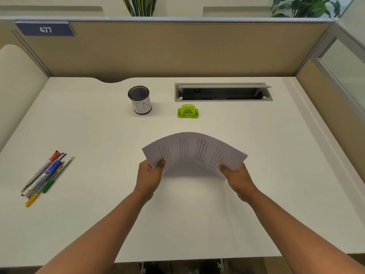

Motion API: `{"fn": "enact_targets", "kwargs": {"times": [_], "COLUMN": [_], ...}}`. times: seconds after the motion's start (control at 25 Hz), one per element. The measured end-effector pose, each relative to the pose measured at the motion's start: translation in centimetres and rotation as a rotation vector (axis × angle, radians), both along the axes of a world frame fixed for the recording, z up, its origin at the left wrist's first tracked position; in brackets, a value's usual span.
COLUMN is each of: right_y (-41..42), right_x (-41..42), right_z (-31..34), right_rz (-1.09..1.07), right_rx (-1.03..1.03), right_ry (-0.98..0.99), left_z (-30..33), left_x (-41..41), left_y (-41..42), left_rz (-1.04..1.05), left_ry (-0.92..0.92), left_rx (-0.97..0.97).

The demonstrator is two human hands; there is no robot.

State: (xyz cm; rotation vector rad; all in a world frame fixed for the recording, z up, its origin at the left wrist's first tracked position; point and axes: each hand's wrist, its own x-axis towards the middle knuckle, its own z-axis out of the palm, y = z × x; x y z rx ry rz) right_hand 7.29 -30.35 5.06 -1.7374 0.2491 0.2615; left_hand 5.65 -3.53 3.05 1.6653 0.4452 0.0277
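A person at a partitioned desk holds a stack of printed sheets point(194, 153) at the middle of the white surface point(193, 224), the paper bowed upward in an arch between the two hands, with its shadow on the surface beneath.

The surface's near edge runs along the bottom of the view under both forearms. Its far edge meets the tan partition point(167, 50) at 12 o'clock, and its right edge follows a side panel at 3 o'clock. Bare surface shows on every side of the sheets, widest toward 6 o'clock and toward 3 o'clock.

From the sheets, a green hole punch point(187, 111) sits at 12 o'clock, near but apart. A mesh pen cup point(140, 100) stands upright at 11 o'clock, and an open cable hatch point(223, 92) is set into the surface at 1 o'clock, behind the punch. A loose bundle of pens point(45, 175) lies well apart at 9 o'clock, close to the left edge. A number plate point(45, 29) reading 477 hangs on the partition's top left.

The left hand point(150, 175) grips the stack's left corner, thumb on top and fingers curled beneath. The right hand point(238, 178) pinches the right corner the same way, thumb over the printed face. Both hands are closed narrowly on the paper; one sheet's edge droops beside the right thumb.
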Motion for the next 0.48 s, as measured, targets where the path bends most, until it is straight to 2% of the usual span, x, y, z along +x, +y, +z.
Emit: {"fn": "enact_targets", "kwargs": {"times": [0.48], "right_y": [0.01], "right_x": [0.11], "right_z": [-0.76], "right_rz": [0.01], "right_rx": [-0.051], "right_ry": [0.031], "left_z": [-0.47], "left_x": [0.34], "left_y": [0.38], "left_rz": [-0.041], "left_ry": [0.043], "left_rx": [0.073]}}
